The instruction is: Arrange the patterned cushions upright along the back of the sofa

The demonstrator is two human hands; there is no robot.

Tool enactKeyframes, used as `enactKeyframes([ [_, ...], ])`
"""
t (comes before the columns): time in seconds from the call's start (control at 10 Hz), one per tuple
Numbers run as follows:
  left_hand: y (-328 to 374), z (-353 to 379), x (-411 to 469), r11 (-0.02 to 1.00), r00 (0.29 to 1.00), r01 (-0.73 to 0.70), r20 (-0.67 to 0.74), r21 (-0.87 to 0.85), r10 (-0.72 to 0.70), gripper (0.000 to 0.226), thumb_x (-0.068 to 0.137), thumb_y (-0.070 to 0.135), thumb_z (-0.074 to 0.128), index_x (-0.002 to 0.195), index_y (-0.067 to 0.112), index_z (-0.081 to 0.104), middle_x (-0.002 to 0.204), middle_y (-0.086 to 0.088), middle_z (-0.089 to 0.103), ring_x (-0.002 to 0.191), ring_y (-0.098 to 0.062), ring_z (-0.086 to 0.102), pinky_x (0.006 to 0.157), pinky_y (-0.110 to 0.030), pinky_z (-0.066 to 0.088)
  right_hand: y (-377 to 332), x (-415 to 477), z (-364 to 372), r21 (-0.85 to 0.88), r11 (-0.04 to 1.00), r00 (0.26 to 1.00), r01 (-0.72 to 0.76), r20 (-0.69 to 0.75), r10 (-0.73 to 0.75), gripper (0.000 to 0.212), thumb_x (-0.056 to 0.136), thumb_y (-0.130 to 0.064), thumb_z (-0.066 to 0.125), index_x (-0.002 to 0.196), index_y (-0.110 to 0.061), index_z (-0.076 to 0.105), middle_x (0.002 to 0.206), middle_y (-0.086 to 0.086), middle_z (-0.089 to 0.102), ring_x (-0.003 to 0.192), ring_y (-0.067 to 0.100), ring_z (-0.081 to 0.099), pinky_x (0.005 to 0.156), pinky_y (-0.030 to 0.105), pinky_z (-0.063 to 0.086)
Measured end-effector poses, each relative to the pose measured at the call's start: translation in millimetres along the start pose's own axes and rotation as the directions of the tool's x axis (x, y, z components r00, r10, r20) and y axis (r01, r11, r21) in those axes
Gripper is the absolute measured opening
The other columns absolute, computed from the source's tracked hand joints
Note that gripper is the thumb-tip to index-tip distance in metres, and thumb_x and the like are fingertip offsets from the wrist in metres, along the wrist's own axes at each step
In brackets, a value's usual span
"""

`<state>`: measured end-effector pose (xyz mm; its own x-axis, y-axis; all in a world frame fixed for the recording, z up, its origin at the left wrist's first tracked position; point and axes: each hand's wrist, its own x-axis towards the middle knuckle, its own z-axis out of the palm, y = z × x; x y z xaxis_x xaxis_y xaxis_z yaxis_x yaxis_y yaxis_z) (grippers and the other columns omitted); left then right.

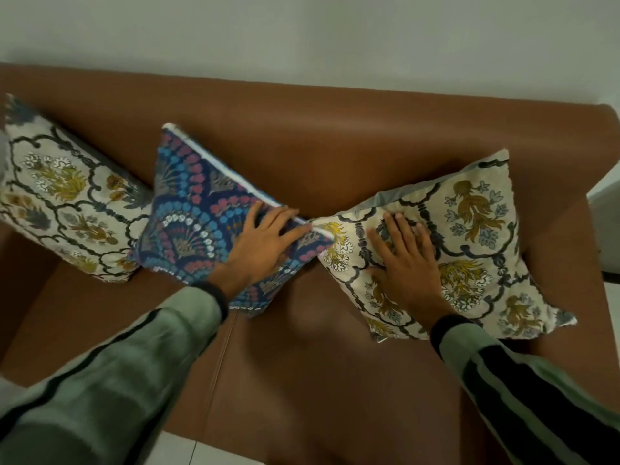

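Three patterned cushions lean against the backrest of a brown leather sofa [335, 135]. A cream floral cushion [63, 196] stands at the left. In the middle is a blue cushion with pink and blue fans [201, 209]; my left hand [265, 243] lies flat on its right part, fingers spread toward its top edge. At the right leans another cream floral cushion [469, 243], and my right hand [402, 260] presses flat on its face. The blue cushion's right corner touches the right cushion's left corner. Neither hand grips anything.
A pale wall [302, 35] rises behind the sofa. The right armrest [600, 182] stands beside the right cushion. The bare seat [318, 380] stretches in front of the cushions, with a seam down its middle. Pale floor tiles [181, 451] show at the bottom.
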<state>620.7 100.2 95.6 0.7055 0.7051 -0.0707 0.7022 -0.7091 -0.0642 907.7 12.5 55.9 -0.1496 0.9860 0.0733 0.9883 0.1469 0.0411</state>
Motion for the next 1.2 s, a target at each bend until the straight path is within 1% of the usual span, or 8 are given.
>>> enactKeyframes([
  [0.1, 12, 17, 13, 0.998, 0.996, 0.064, 0.069, -0.007, -0.063, 0.095, 0.085, 0.030, 0.073, 0.156, 0.030, 0.010, 0.165, -0.014, 0.010, 0.150, -0.031, 0.008, 0.117, -0.064, 0.004, 2, -2, -5, -0.013, 1.000, 1.000, -0.023, -0.022, 0.022, 0.077, 0.086, -0.055, 0.056, 0.150, -0.023, 0.029, 0.160, 0.017, 0.023, 0.149, 0.031, 0.012, 0.120, 0.052, 0.003],
  [0.2, 16, 22, -3, 0.994, 0.999, 0.038, -0.001, -0.102, -0.038, 0.092, 0.087, 0.037, 0.066, 0.157, 0.027, 0.006, 0.165, -0.012, 0.005, 0.151, -0.030, -0.002, 0.118, -0.061, 0.001, -19, 3, -17, 0.060, 0.990, 0.991, -0.130, -0.035, 0.133, 0.071, 0.083, -0.044, 0.063, 0.145, -0.018, 0.039, 0.156, 0.021, 0.030, 0.147, 0.035, 0.018, 0.118, 0.058, 0.008],
  [0.3, 3, 16, -48, 0.986, 0.986, 0.109, -0.115, -0.126, -0.124, 0.076, 0.094, 0.047, 0.053, 0.156, 0.024, 0.016, 0.164, -0.013, 0.014, 0.151, -0.031, 0.005, 0.118, -0.060, 0.006, -75, 21, -29, 0.178, 0.978, 0.988, -0.109, -0.092, 0.127, 0.061, 0.090, -0.043, 0.051, 0.144, -0.017, 0.038, 0.155, 0.021, 0.032, 0.145, 0.034, 0.021, 0.115, 0.056, 0.009],
  [0.5, -70, 33, -124, 0.845, 0.790, 0.505, -0.299, -0.174, -0.534, 0.062, 0.100, 0.041, 0.046, 0.154, 0.020, 0.025, 0.162, -0.015, 0.021, 0.149, -0.032, 0.016, 0.116, -0.062, 0.012, -207, 75, -28, 0.251, 0.953, 0.981, 0.172, -0.128, -0.143, 0.064, 0.097, -0.045, 0.046, 0.152, -0.024, 0.021, 0.162, 0.013, 0.017, 0.150, 0.030, 0.008, 0.115, 0.064, 0.015],
  [0.7, -122, 80, -132, 0.926, 0.930, 0.367, 0.001, -0.093, -0.369, 0.086, 0.092, 0.066, 0.046, 0.156, 0.031, 0.001, 0.165, -0.011, -0.005, 0.150, -0.039, -0.005, 0.107, -0.077, 0.015, -229, 101, 13, -0.022, 0.967, 0.967, 0.255, 0.010, -0.255, 0.081, 0.094, -0.050, 0.049, 0.154, -0.032, -0.003, 0.165, 0.009, -0.006, 0.150, 0.031, -0.011, 0.110, 0.071, 0.007],
  [0.9, -155, 89, -161, 0.900, 0.878, 0.436, 0.225, -0.015, -0.422, 0.088, 0.102, 0.041, 0.046, 0.145, 0.041, -0.030, 0.151, -0.005, -0.044, 0.145, -0.039, -0.024, 0.111, -0.073, 0.006, -182, 83, 20, -0.098, 0.982, 0.984, 0.160, 0.095, -0.150, 0.083, 0.089, -0.044, 0.062, 0.153, -0.037, 0.010, 0.164, 0.007, 0.009, 0.150, 0.034, 0.005, 0.106, 0.076, 0.014],
  [1.0, -158, 58, -175, 0.917, 0.858, 0.396, 0.334, 0.051, -0.390, 0.077, 0.104, 0.045, 0.036, 0.141, 0.042, -0.032, 0.150, -0.009, -0.041, 0.146, -0.037, -0.024, 0.111, -0.073, 0.000, -180, 77, 5, -0.066, 0.992, 0.973, 0.104, 0.216, -0.087, 0.085, 0.089, -0.039, 0.065, 0.152, -0.041, 0.008, 0.165, 0.006, 0.005, 0.150, 0.034, 0.005, 0.105, 0.076, 0.017],
  [1.2, -195, -72, -192, 0.891, 0.897, 0.431, 0.040, 0.141, -0.440, 0.076, 0.100, 0.048, 0.039, 0.150, 0.035, -0.017, 0.165, -0.015, -0.005, 0.151, -0.035, -0.002, 0.115, -0.065, 0.001, -210, 102, -107, 0.051, 0.997, 0.998, -0.063, -0.009, 0.064, 0.062, 0.096, -0.055, 0.026, 0.147, -0.021, 0.037, 0.152, 0.017, 0.040, 0.146, 0.035, 0.024, 0.109, 0.070, 0.016],
])
